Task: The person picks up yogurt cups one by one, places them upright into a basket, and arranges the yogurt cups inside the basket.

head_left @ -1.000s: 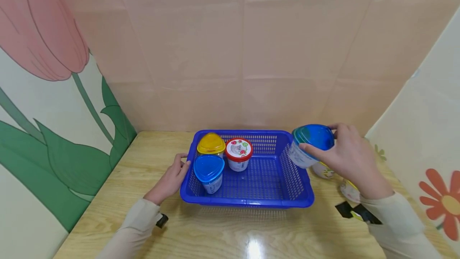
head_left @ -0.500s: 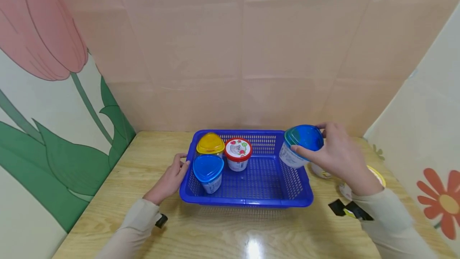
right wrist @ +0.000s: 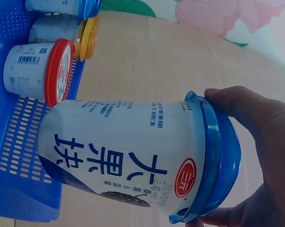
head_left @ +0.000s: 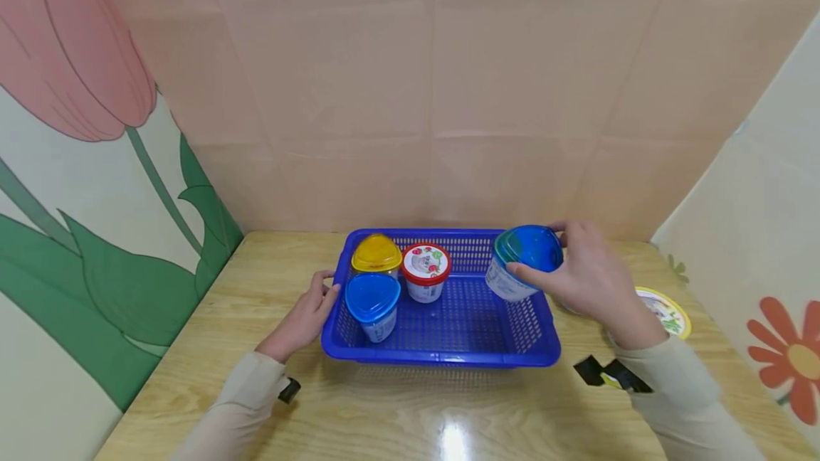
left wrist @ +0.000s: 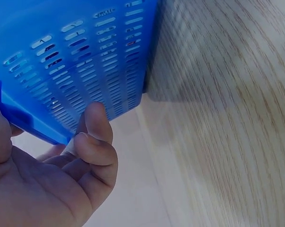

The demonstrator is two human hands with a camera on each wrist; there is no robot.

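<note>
My right hand (head_left: 592, 283) holds a yogurt cup (head_left: 509, 283) by its blue lid (right wrist: 216, 156), thumb on one side and fingers on the other. The cup is tilted above the right end of a blue plastic basket (head_left: 442, 358). With its fingers curled at the rim, my left hand (head_left: 310, 315) grips the basket's left side; the left wrist view shows its fingertips beside the slotted outer wall (left wrist: 85, 56). Inside the basket, at the left, stand a yellow-lidded cup (head_left: 376, 255), a blue-lidded cup (head_left: 374, 304) and a red-lidded cup (head_left: 426, 272).
Right of the basket a yellow-rimmed tub (head_left: 669, 313) stands on the wooden table (head_left: 384, 418), partly behind my right wrist. Another container there is mostly hidden by my right hand. A draped backdrop (head_left: 435, 91) rises behind the table, with flower-printed panels at both sides.
My right hand has moved left with the blue-lidded yogurt cup, from over the basket's right rim to farther inside it. More of the yellow-rimmed tub shows now. My left hand stays put.
</note>
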